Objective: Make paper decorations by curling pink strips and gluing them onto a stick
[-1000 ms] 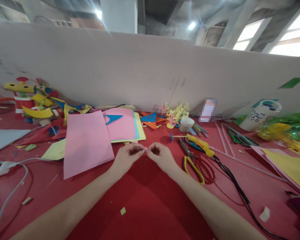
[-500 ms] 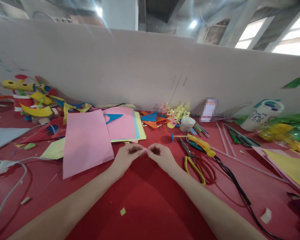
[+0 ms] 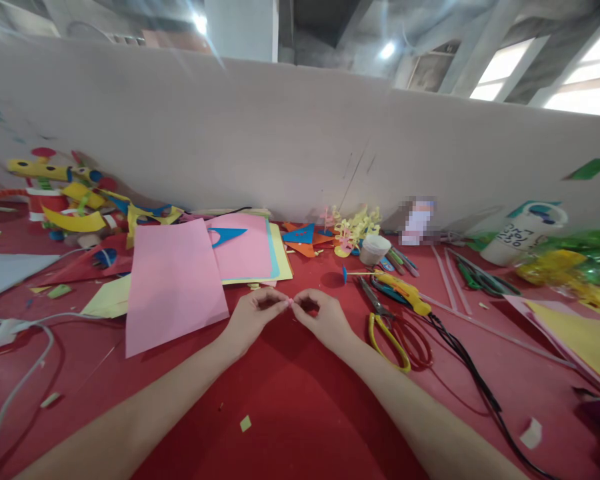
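A tiny pink piece (image 3: 291, 303) is pinched between the fingertips of both hands, over the red table (image 3: 285, 393). My left hand (image 3: 254, 319) holds its left side with thumb and fingers pressed together. From the right, my right hand (image 3: 325, 319) grips the same piece. Its exact shape is mostly hidden by the fingertips. Just left of my left hand lies a pink sheet (image 3: 175, 287). Scissors with yellow and red handles (image 3: 390, 340) lie to the right of my right hand.
Behind the hands stand yellow flower-like pieces (image 3: 360, 223) and a white cup (image 3: 375, 249). A yellow glue gun (image 3: 405, 293) with a black cord lies right. Paper animals (image 3: 40, 172) stand far left; a marked white container (image 3: 515, 237) leans at the right.
My right hand has shifted very slightly, and less of the pink piece shows between the fingertips. Both hands keep their pinch.
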{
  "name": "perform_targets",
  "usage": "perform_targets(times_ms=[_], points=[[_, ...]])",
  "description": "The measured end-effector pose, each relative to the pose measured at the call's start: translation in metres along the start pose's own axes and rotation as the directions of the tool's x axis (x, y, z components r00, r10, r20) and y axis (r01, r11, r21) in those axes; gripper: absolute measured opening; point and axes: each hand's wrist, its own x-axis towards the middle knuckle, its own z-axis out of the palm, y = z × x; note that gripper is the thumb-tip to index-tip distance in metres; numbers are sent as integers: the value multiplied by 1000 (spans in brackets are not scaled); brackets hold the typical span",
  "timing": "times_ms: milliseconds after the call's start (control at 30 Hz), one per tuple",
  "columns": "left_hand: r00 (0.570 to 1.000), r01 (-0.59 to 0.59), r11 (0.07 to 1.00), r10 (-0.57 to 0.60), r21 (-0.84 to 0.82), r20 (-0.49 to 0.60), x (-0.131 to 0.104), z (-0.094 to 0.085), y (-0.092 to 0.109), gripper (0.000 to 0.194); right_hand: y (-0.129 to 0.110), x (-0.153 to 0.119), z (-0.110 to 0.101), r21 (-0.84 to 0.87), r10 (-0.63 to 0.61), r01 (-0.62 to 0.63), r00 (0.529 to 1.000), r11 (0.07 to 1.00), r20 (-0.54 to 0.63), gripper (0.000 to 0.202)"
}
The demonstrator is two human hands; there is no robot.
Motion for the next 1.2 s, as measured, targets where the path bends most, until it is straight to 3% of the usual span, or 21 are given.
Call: perform_targets(times_ms=[400, 700, 1200], points=[[995, 88, 989, -80, -116, 65, 1, 1, 1, 20, 0, -1, -5, -122, -228, 224, 973, 967, -24, 14], [998, 58, 990, -59, -127, -3, 2, 0, 2, 19, 1, -1, -1, -21, -99, 97, 986, 995, -131, 10], [999, -1, 998, -2, -63, -52, 0, 3, 7, 19, -6, -4, 0, -122, -195, 180, 973, 976, -122, 7]])
